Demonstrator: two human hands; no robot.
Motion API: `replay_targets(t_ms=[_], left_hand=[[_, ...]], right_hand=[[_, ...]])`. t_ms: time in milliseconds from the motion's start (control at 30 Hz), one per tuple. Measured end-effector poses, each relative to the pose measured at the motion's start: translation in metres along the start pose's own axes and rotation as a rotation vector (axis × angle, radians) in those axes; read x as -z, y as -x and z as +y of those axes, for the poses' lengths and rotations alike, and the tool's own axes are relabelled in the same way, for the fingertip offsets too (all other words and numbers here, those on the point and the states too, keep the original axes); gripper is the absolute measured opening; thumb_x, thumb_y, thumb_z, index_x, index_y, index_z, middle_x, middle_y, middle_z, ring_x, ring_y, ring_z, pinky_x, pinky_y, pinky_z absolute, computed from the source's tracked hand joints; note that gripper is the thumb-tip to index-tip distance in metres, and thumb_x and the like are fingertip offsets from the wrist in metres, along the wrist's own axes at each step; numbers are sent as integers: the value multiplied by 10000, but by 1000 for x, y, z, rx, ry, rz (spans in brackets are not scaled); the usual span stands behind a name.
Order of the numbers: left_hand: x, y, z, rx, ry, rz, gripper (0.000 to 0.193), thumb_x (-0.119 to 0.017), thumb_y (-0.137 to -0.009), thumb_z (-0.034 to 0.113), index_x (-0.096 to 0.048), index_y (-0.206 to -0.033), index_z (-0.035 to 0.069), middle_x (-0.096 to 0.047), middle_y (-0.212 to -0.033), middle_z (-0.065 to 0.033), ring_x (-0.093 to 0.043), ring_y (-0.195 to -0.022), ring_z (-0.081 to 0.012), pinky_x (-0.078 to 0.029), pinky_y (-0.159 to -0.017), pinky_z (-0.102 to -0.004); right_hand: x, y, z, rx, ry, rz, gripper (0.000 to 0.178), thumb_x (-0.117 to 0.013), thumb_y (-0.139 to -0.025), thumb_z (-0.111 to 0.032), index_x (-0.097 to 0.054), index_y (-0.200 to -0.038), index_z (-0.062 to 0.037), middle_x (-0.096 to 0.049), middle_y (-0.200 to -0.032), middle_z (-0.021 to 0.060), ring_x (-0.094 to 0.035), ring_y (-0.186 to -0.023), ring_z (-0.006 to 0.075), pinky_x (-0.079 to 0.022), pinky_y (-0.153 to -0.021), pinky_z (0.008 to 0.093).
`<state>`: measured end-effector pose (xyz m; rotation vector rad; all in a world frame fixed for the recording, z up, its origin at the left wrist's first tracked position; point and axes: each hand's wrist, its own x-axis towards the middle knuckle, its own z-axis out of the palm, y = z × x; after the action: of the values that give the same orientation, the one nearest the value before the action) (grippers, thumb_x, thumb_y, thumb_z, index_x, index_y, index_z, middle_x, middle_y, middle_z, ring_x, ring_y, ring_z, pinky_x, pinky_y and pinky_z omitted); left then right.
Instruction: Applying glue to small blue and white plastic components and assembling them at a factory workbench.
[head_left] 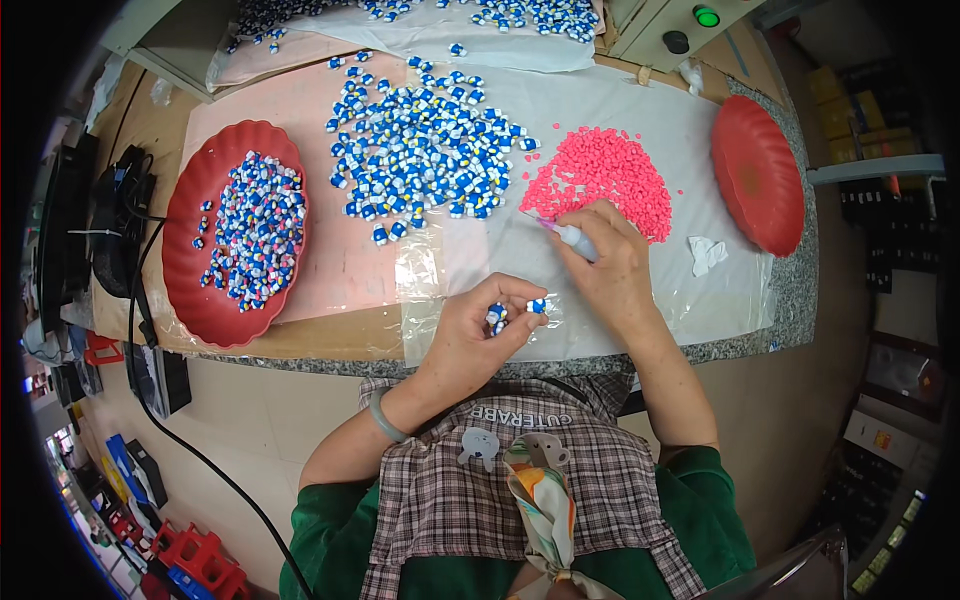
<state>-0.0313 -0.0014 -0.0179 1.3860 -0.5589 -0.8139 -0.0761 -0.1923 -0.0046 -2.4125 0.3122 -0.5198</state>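
My left hand (483,322) is closed near the table's front edge. Thumb and forefinger pinch a small blue-and-white figurine (537,306), and more of the same kind sit in the curled palm. Wrapped in my right hand (610,262) is a small squeeze bottle (577,241) with a purple nozzle and thin tip, which points left at the lower edge of a heap of small pink pieces (610,170). A spread of blue-and-white figurines (425,145) with yellow bits lies beyond my left hand.
A red scalloped tray (180,285) at left holds many figurines with pink bits on them. Another red tray (755,175) stands at right, near a crumpled white tissue (707,255). More figurines (535,15) lie inside a cabinet opening at the back. A black cable (150,400) runs down the left.
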Motion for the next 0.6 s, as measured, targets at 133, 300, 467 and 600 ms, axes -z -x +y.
replay_targets(t_ms=[133,300,467,600], left_hand=[[2,1,0,-2,4,-9,216,-617,-905,3,-593,-1119,11,-645,-901,-36,-636,-886,-79,-465,-699,-199],[2,2,0,-3,32,-3,216,-610,-912,4,-596,-1127,9,-637,-906,-37,-637,-892,-85,-469,-702,-203],[1,3,1,14,37,20,200,-605,-916,7,-606,-1117,6,-643,-919,-44,-631,-870,-80,-468,-689,-205],[-2,3,-1,-69,-8,79,196,-617,-908,6,-617,-1104,5,-638,-882,-17,-591,-805,-49,-449,-664,-186]], right_hand=[[-4,-3,3,56,107,-29,171,-726,-733,-28,-663,-893,-30,-614,-834,87,-644,-728,255,-507,-617,350],[-3,-8,-1,69,196,-53,196,-705,-724,-39,-654,-913,-38,-612,-834,100,-639,-715,270,-507,-609,347],[11,-5,0,-206,-236,-140,105,-684,-790,-53,-641,-882,-27,-603,-770,12,-588,-662,141,-457,-576,280],[33,9,-23,-602,-770,-370,62,-681,-837,-61,-640,-874,-32,-561,-760,-58,-463,-646,8,-353,-555,192]])
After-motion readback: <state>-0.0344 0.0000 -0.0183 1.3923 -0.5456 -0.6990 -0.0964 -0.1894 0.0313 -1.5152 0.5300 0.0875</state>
